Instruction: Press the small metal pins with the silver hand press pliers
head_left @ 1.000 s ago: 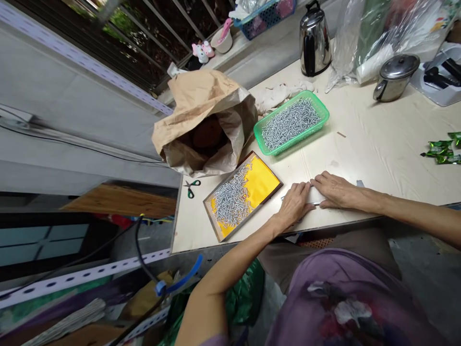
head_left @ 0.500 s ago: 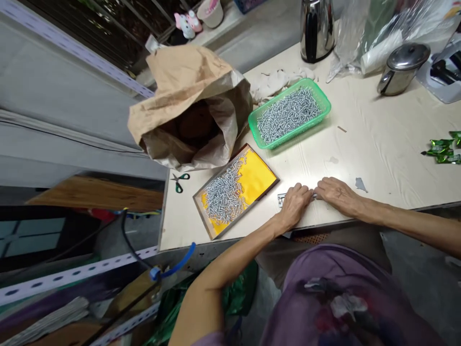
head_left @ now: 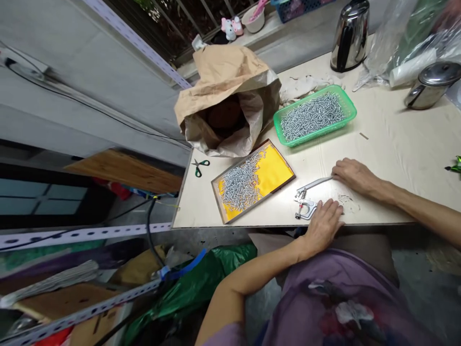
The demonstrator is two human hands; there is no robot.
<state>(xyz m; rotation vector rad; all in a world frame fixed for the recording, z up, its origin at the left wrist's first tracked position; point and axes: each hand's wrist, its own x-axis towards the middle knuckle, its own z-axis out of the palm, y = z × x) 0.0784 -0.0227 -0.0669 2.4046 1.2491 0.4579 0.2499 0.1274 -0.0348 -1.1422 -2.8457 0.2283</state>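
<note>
A silvery metal press pliers (head_left: 305,207) with a spring near its jaws lies on the table edge, its two handles spread apart. My left hand (head_left: 324,221) is closed over the lower handle, fingers laid across it and covering most of it. Farther from the edge, my right hand (head_left: 355,176) grips the end of the raised upper handle (head_left: 317,183). Left of the pliers, a shallow tray (head_left: 273,170) with a yellow bottom holds many small silvery metal pins or screws (head_left: 239,187). Whether a small piece sits in the jaws is too small to tell.
Beyond the tray stand an open brown paper bag (head_left: 230,72) and a green basket (head_left: 351,106) full of similar metal pieces. Green-handled scissors (head_left: 199,169) lie at left. A kettle (head_left: 349,38), a lidded metal cup (head_left: 428,91) and plastic bags (head_left: 414,38) occupy the back right.
My hands, formerly close together over the tool, are apart: the right has moved farther from the edge with the upper handle. The jaws and spring now show. The whole view has shifted.
</note>
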